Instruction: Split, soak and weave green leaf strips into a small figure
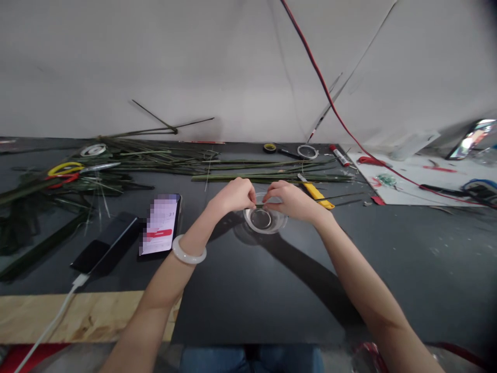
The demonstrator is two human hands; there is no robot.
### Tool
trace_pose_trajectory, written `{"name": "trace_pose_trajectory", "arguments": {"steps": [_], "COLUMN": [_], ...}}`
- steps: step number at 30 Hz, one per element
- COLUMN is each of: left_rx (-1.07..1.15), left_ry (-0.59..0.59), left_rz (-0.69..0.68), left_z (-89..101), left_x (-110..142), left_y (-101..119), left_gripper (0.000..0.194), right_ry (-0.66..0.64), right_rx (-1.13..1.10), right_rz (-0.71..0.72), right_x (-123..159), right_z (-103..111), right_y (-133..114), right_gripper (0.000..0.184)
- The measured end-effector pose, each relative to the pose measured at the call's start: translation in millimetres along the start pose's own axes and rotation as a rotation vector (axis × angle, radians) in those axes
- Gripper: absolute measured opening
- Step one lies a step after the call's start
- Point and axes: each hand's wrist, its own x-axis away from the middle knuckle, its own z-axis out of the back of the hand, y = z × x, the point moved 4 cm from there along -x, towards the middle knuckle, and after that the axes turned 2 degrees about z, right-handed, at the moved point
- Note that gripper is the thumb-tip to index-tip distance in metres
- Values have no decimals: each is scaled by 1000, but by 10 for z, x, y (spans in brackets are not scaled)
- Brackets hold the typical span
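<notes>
Hands (233, 196) pinching green strip (259, 205), clear bowl (266, 229), phone (161, 224) reading 31

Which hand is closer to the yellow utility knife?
Right. The right hand is just beside the yellow utility knife, to its left; the left hand is farther away, on the other side of the clear bowl.

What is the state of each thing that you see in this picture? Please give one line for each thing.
Left hand, pinching a green strip over the bowl
Right hand, pinching the same strip
Clear bowl, upright under the hands
Bangle, being worn
Phone, face up, screen lit
Black phone, screen dark, white cable attached
Yellow-handled knife, lying down
Green stalks, lying in a loose pile
</notes>
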Motion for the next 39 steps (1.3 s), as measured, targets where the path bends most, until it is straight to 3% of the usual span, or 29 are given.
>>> {"name": "trace_pose_trajectory", "arguments": {"steps": [6, 8, 11, 14, 16, 18, 21, 25, 32, 39], "left_rx": [56, 50, 109, 416, 662, 824, 913, 929, 834, 619], "left_ry": [8, 131, 449, 637, 643, 587, 501, 455, 458, 481], "left_rz": [-55, -52, -22, -9, -24, -55, -77, -78, -109, -164], "left_z": [53, 135, 299, 350, 303, 226, 130, 101, 122, 146], "left_x": [48, 88, 157, 178, 147, 102, 60, 68, 123, 220], "left_y": [45, 36, 3, -15, 13, 78, 174, 229, 279, 392], "left_gripper": [5, 9, 35, 59, 59, 44, 21, 13, 14, 15], "right_ry": [95, 131, 243, 406, 496, 554, 609, 645, 503, 244], "right_rx": [-130, -176, -247, -337, -429, -517, -533, -335, -202, -404], "right_rz": [54, 19, -53, -87, -100, -103, -93, -49, -15, 24], "right_x": [11, 32, 79, 133, 163, 183, 208, 251, 283, 312], "right_z": [-3, 50, 157, 248, 280, 296, 328, 410, 451, 400], "right_y": [13, 26, 58, 87, 93, 79, 28, -51, -99, -61], "right_gripper": [13, 15, 13, 13, 14, 15, 14, 8, 6, 10]}}
